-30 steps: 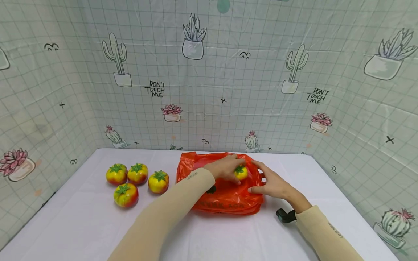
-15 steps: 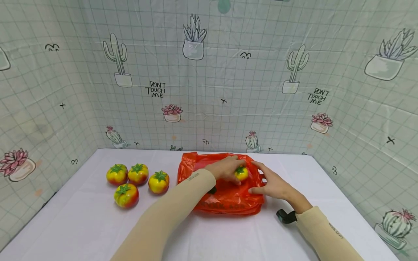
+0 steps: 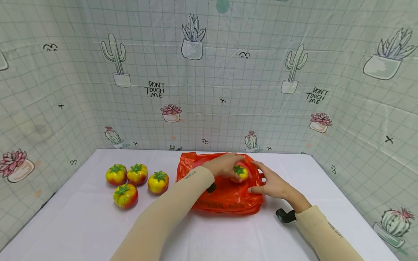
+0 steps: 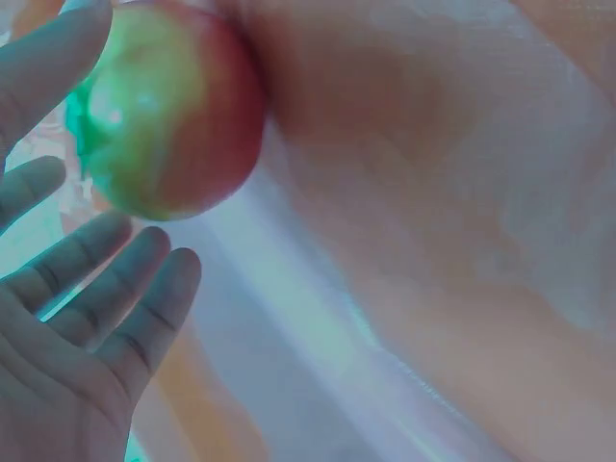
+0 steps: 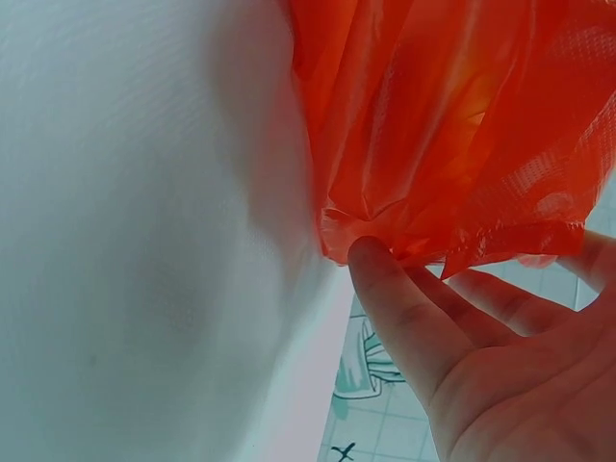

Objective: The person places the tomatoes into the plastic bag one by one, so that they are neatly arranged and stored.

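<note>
Left hand (image 3: 225, 167) grips a tomato (image 3: 240, 172) just over the orange bag (image 3: 225, 197); right hand (image 3: 272, 184) pinches the bag's edge beside it.

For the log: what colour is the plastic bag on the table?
Orange-red plastic bag; the right wrist view shows it best.

Orange bag (image 3: 225, 197) thin glossy plastic; tomato (image 3: 241, 172) smooth, shiny; tablecloth (image 3: 228, 235) matt.

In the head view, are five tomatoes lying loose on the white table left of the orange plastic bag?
No, four yellow-red tomatoes lie left of the orange plastic bag; a fifth tomato is in the left hand.
</note>
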A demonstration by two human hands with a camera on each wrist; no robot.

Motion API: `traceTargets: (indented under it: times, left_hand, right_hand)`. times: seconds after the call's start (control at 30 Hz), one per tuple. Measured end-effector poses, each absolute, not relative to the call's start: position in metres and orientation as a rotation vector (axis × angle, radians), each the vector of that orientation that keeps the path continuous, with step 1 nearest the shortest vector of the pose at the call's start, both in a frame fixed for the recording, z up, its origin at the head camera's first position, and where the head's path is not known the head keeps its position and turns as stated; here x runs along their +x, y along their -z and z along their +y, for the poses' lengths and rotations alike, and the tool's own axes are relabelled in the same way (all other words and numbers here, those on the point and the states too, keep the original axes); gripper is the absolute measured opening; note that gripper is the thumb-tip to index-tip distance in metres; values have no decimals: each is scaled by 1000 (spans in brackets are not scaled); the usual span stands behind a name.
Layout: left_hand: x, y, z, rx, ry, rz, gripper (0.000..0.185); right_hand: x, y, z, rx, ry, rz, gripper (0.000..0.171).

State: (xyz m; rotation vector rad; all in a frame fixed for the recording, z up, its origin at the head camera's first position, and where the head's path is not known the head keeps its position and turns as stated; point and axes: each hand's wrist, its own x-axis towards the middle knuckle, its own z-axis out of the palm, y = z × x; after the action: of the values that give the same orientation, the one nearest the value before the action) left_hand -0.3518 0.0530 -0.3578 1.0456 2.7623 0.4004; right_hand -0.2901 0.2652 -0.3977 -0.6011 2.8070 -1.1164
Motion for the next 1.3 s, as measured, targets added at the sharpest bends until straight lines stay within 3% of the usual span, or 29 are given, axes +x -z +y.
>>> traceTargets:
  times: [0.7, 1.3]
  left_hand:
    - [-307, 302, 18, 1213, -602, 2762, 50]
    - [-254, 318, -26, 1257, -681, 2833, 46]
  right_hand:
    - [-290, 397, 261, -593, 1153, 2769, 93]
    - [-289, 397, 266, -553, 1133, 2784, 92]
